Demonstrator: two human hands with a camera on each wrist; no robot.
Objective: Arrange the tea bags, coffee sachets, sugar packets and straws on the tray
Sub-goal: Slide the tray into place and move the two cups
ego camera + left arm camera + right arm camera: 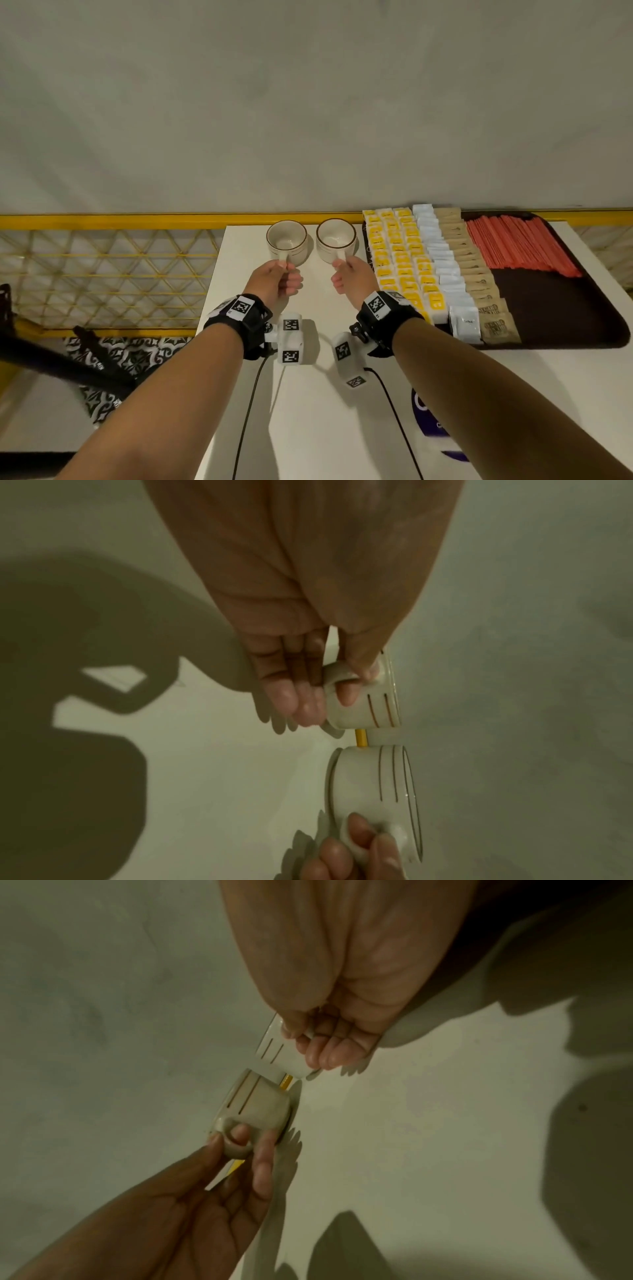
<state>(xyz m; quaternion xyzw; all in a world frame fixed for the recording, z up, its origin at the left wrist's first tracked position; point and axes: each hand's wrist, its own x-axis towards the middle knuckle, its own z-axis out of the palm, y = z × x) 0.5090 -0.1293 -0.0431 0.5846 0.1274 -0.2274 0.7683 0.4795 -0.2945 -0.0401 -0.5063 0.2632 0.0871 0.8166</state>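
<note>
A dark brown tray lies on the right of the white table. It holds rows of yellow tea bags, white sachets, brown sugar packets and a bunch of red straws. Left of the tray two cream cups stand side by side at the table's far edge. My left hand grips the handle of the left cup, seen close as the left cup. My right hand pinches the handle of the right cup, also the right cup.
A plain wall rises right behind the table's far edge. A yellow rail with mesh runs left of the table, over a patterned floor. A purple round mark sits on the tabletop near me. Black cables trail from both wrist cameras.
</note>
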